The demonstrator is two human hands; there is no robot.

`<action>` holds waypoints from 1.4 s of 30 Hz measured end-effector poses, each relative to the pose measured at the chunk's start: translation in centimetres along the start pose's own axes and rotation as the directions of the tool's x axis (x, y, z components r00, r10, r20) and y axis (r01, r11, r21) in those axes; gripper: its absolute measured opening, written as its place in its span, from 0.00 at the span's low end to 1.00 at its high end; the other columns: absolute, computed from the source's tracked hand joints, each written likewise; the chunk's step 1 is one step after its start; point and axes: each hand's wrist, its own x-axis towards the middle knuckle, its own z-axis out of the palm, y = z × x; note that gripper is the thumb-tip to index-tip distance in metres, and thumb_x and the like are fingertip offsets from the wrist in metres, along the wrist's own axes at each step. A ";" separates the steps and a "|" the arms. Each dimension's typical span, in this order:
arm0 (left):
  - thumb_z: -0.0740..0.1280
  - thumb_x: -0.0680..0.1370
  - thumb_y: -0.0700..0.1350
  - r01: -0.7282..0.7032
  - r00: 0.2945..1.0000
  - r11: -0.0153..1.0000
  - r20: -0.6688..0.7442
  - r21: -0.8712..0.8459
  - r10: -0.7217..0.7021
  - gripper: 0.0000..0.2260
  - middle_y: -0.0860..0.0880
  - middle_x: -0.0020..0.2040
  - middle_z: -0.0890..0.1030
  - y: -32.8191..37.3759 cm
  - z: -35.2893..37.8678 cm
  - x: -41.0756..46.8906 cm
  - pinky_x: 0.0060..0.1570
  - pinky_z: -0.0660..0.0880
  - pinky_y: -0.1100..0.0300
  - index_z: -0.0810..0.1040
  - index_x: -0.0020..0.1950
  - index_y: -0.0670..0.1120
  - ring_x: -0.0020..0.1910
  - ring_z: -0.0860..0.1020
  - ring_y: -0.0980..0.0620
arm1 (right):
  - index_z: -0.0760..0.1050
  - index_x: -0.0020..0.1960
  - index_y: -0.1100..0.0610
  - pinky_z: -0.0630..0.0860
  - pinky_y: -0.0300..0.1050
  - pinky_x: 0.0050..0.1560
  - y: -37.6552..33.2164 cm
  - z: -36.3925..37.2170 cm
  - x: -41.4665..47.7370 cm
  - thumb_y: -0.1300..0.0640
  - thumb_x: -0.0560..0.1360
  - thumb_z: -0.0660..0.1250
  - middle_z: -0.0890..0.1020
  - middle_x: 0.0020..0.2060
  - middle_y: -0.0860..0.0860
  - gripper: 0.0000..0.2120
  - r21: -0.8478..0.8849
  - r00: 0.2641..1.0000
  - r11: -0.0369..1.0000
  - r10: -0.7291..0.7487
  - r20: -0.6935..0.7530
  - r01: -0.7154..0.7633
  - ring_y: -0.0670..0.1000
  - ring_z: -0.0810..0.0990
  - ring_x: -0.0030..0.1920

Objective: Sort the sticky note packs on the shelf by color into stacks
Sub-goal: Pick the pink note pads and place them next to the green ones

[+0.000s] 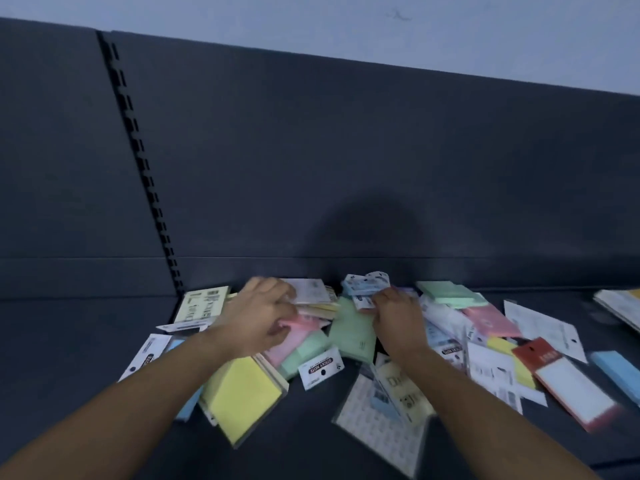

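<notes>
A jumbled heap of sticky note packs lies on the dark shelf [69,341]. My left hand [258,317] reaches into the heap's left part, its fingers curled over a pink pack [298,327]; the frame is blurred, so the hold is unclear. My right hand [394,317] grips light blue packs [367,289] near the back panel. A yellow pack [242,396] lies under my left forearm. A green pack [351,330] sits between my hands. Another green pack [450,294] and a pink pack [491,318] lie to the right.
The dark back panel [346,168] rises just behind the heap, with a slotted upright [138,161] at the left. A red-headed pack [568,386], a blue pack [616,372] and white barcode cards [543,327] lie at the right. A gridded sheet [377,431] lies near the front.
</notes>
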 end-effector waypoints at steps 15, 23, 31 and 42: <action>0.66 0.77 0.43 0.458 0.701 0.783 -0.370 -0.422 -0.609 0.04 0.51 0.45 0.81 4.2 -3.0 1.0 0.45 0.68 0.57 0.79 0.49 0.45 0.45 0.78 0.49 | 0.73 0.49 0.59 0.67 0.41 0.34 -0.7 -5.2 -0.3 0.57 0.79 0.60 0.76 0.35 0.50 0.06 0.839 0.975 0.537 0.129 -0.183 0.086 0.49 0.75 0.37; 0.63 0.79 0.43 0.389 0.174 0.137 -0.074 -0.911 -0.982 0.08 0.44 0.44 0.81 2.5 -6.4 -5.2 0.45 0.77 0.49 0.72 0.40 0.48 0.41 0.79 0.45 | 0.70 0.54 0.54 0.74 0.28 0.34 -8.1 -6.7 -0.9 0.61 0.77 0.64 0.79 0.39 0.44 0.07 0.998 0.989 -0.011 0.134 0.056 -0.055 0.39 0.77 0.39; 0.62 0.78 0.36 0.257 -0.086 -0.166 0.149 -0.952 -0.985 0.09 0.41 0.43 0.77 -0.6 -9.2 -18.3 0.34 0.73 0.59 0.71 0.38 0.42 0.33 0.73 0.50 | 0.68 0.50 0.55 0.78 0.52 0.47 -20.6 -7.0 -4.3 0.60 0.74 0.68 0.79 0.44 0.53 0.09 0.983 0.978 0.028 -0.100 0.184 -0.182 0.52 0.80 0.45; 0.56 0.80 0.33 0.113 -0.048 -0.370 0.367 -0.922 -0.929 0.06 0.40 0.42 0.78 -5.8 -12.6 -37.1 0.22 0.77 0.59 0.71 0.47 0.39 0.37 0.78 0.45 | 0.78 0.51 0.64 0.78 0.56 0.53 -40.9 -6.1 -11.1 0.61 0.74 0.67 0.81 0.43 0.55 0.08 0.957 0.936 0.064 -0.202 0.289 -0.282 0.54 0.79 0.44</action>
